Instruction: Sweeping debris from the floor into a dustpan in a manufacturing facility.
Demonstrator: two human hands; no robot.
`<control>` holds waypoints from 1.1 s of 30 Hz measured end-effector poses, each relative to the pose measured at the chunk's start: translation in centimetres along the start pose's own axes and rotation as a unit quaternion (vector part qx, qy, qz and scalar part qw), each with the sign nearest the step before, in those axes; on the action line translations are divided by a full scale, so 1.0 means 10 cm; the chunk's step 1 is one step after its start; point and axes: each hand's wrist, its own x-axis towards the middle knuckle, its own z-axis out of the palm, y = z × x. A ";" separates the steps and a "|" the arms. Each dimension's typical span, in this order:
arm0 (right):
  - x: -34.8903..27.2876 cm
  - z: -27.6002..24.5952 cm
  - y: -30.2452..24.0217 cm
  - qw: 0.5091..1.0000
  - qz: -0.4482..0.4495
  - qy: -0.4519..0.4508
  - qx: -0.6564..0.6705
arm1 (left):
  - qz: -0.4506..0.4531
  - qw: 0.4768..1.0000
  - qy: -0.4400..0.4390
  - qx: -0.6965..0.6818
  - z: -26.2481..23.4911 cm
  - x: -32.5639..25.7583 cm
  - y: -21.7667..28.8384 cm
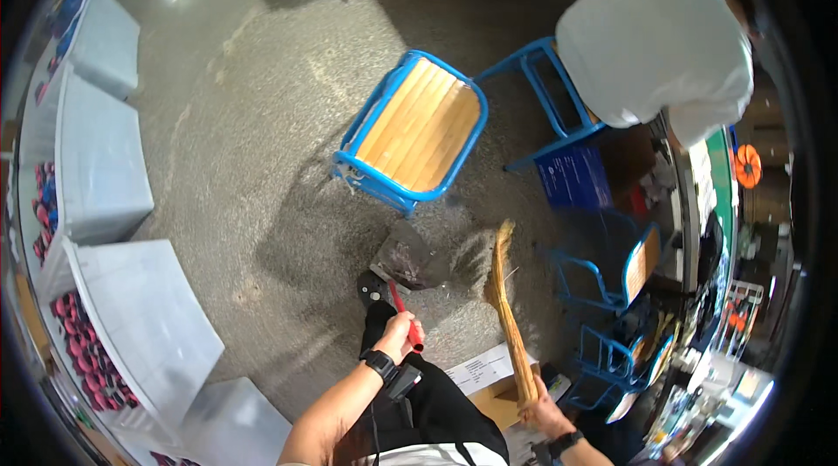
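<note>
My left hand (397,337) is closed around the red handle of a dustpan (390,254). Its grey pan rests on the floor by my shoe, with dark debris in it. My right hand (543,414) grips the thick end of a straw broom (508,313). The broom slants away from me, its far end near the floor to the right of the pan. Just beyond the dustpan stands a stool (419,124) with a blue metal frame and a wooden slat seat.
White bins (144,300) holding small pink and black parts line the left side. A person in a white top (655,38) sits at a bench on the right. Blue chairs (642,267) stand below. A cardboard box (497,400) lies near my right leg.
</note>
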 end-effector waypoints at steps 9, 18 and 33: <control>0.37 0.01 0.80 0.977 0.045 0.034 0.205 | -0.038 0.989 0.015 0.141 -0.28 -0.85 0.42; 1.37 0.32 1.04 0.918 0.039 0.040 0.392 | 0.000 0.982 0.135 0.134 -0.68 -0.60 1.20; 0.56 3.65 0.46 0.988 -0.007 -0.150 -0.028 | 0.131 0.951 0.123 0.252 -0.28 -0.29 1.65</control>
